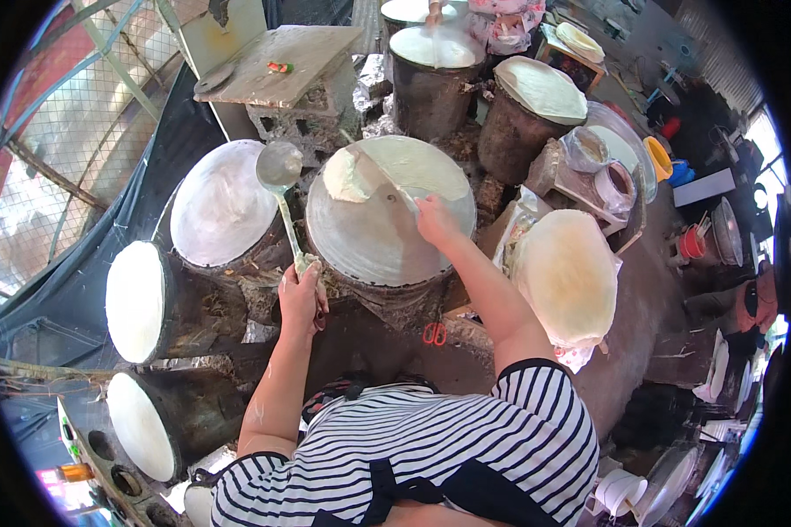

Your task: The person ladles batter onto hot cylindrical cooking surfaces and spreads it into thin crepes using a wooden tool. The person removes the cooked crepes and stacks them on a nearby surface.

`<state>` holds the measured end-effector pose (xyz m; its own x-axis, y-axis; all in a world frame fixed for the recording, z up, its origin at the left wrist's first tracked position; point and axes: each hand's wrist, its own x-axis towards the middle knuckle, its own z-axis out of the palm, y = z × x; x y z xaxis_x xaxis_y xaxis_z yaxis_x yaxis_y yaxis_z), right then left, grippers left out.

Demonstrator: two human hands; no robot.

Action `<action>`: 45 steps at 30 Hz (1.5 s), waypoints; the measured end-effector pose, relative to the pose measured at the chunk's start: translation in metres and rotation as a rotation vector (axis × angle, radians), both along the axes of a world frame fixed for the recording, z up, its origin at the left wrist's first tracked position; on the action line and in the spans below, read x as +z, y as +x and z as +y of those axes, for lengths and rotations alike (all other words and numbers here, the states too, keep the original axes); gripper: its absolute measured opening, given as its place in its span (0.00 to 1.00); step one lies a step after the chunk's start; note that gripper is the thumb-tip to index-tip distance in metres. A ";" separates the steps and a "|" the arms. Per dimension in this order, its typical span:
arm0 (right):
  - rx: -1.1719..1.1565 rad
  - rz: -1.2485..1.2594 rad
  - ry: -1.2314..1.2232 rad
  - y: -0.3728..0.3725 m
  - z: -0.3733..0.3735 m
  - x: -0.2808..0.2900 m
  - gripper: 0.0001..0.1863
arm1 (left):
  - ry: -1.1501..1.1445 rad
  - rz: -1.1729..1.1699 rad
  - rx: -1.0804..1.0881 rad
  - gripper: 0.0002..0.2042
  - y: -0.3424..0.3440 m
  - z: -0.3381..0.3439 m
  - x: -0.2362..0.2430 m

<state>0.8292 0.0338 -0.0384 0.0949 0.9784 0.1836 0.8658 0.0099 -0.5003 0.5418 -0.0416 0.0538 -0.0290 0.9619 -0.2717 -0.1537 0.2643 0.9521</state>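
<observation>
Person in a striped shirt stands over a round griddle [373, 237]. Left hand [299, 299] has its fingers wrapped tight around the handle of a metal ladle [279, 169], bowl raised between the centre griddle and the white-coated one [222, 204] to the left. Right hand [434, 220] rests on the griddle's right part, fingers pinched on a thin scraper [387, 180] that slants across the half-spread batter sheet [413, 167]. Stack of finished sheets [567, 277] sits just right.
</observation>
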 end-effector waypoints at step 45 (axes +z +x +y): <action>-0.108 0.920 -0.351 -0.095 -0.140 -0.001 0.11 | -0.077 -0.081 -0.049 0.06 -0.097 -0.031 -0.016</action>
<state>0.7340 -0.1066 -0.0392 0.1472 0.9409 -0.3050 0.1256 -0.3237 -0.9378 0.4450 -0.0728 0.0379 0.0423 0.9378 -0.3447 -0.2149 0.3455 0.9135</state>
